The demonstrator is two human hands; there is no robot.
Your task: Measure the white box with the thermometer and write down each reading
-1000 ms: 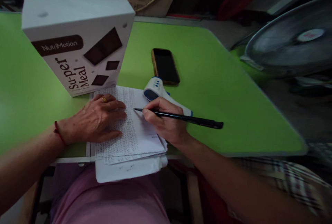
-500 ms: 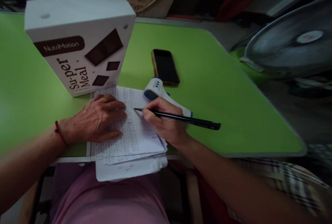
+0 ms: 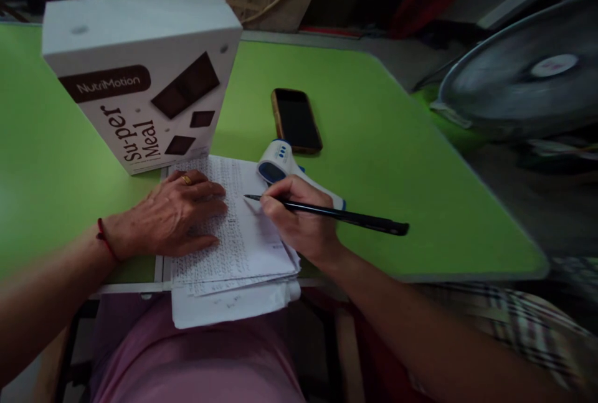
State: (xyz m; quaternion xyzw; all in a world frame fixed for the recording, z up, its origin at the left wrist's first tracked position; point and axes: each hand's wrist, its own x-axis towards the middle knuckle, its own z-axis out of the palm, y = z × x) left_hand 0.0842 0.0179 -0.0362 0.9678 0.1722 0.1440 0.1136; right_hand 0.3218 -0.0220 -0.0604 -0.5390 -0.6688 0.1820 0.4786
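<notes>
My left hand (image 3: 180, 216) lies flat on a stack of handwritten paper sheets (image 3: 243, 253), its fingers stretched out across the left part of the top page. A black pen (image 3: 346, 215) is pinched between the thumb and fingers of my right hand (image 3: 303, 219). Its tip points left, at or just over the page, beside lines of dense writing; whether it touches I cannot tell. Partly behind my right hand rests a white and blue infrared thermometer (image 3: 275, 163). The lower sheets of the stack stick out over the table's front edge.
A white NutriMotion box (image 3: 140, 79) stands upright behind my left hand. Beyond the thermometer lies a phone (image 3: 296, 119) in a brown case. These rest on a green table (image 3: 420, 203). Off its right side is a large round fan (image 3: 518, 73).
The pen has shifted slightly to the right with its tip, and its back end reaches further right. My left hand stays in place on the paper.
</notes>
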